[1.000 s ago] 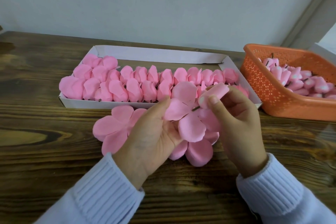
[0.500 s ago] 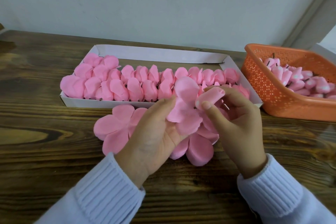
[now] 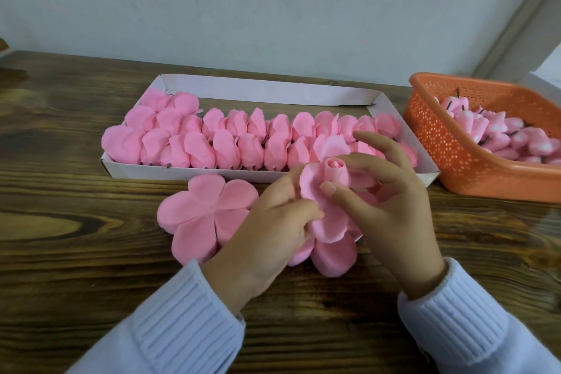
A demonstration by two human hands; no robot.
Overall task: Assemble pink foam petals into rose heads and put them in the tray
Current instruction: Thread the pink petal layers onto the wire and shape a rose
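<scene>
So the half-made rose head (image 3: 329, 191) is pinched between both hands just in front of the white tray (image 3: 267, 91): left hand (image 3: 273, 228) curled shut on its soft petals, right hand (image 3: 385, 191) thumb pressed on, other fingers spread loose. Finished heads (image 3: 230, 136) are packed against the tray's near edge; its back strip is left bare. Flat foam petals (image 3: 206, 215) are laid on the wood-grain bench (image 3: 76, 222). A perforated orange basket (image 3: 455, 155) is parked right of the tray.

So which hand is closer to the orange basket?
The right hand. It sits just left of the orange basket, with bare table between them. The left hand is farther away, on the other side of the rose head both hands hold.
</scene>
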